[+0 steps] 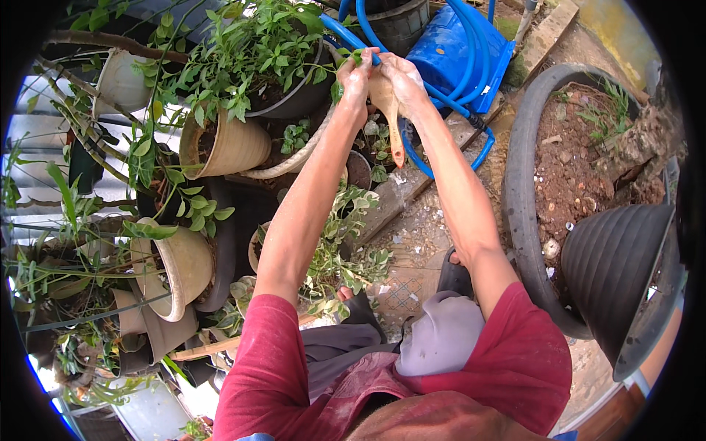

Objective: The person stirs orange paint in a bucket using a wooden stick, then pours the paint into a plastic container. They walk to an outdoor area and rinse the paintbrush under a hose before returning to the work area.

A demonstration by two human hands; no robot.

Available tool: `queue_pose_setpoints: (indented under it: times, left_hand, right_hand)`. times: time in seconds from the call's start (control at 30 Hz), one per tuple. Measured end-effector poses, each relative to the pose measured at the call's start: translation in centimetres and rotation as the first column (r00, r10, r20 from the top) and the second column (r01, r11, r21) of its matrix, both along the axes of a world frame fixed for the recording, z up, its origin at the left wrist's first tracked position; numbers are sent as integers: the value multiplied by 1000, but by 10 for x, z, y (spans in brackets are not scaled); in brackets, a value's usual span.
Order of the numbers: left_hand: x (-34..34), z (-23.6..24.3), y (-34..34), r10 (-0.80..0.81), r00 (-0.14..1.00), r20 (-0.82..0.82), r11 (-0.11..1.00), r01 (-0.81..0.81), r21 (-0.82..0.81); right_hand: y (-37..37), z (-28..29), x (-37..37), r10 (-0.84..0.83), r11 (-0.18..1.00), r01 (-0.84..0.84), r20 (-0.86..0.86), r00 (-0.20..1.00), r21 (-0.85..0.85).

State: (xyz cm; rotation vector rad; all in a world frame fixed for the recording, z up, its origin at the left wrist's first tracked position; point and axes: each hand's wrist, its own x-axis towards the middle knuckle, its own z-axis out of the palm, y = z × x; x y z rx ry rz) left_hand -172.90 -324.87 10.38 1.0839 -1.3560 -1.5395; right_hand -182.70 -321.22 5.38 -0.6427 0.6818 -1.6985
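Note:
Both my arms reach forward over the floor, and my hands come together at the upper middle. My left hand [356, 78] is closed around the end of a blue hose [340, 31]. Beside it, my right hand [401, 79] is closed on a flat brush [387, 106] with a wooden handle. The handle hangs down between my forearms, its holed tip lowest. The brush's bristle end is hidden by my hands. Whitish residue clings to my right hand. Below the handle the ground looks wet, with pale splashes.
A blue bucket [443, 53] lies tipped behind my hands, hose loops over it. To the right stand a large black planter [521, 198] with soil and a tilted ridged black pot [614, 268]. Potted plants crowd the left, including a beige pot [239, 143]. White chips litter the tiled floor [401, 287].

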Motion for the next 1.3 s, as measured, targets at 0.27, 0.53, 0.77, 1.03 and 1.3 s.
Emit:
queue_pose_setpoints:
  times: [0.27, 0.53, 0.77, 1.03, 1.3]
  left_hand:
    - [0, -2, 16, 61, 993, -103, 991, -48, 126]
    - [5, -37, 22, 32, 993, -114, 998, -27, 48]
    - [-18, -25, 34, -83, 979, 185, 992, 99, -77]
    - [-25, -22, 2, -127, 975, 184, 986, 144, -86]
    - [-31, -20, 9, -213, 972, -95, 974, 219, 62]
  right_hand:
    - [0, -6, -3, -23, 1000, 22, 57, 998, 14]
    - [-6, -5, -5, -177, 982, 170, -91, 980, -80]
    - [-16, -15, -29, -228, 974, 212, -314, 922, -85]
    - [-15, 3, -48, -321, 946, 290, -510, 798, -142]
    - [-56, 41, -72, -214, 970, 192, -889, 404, -146]
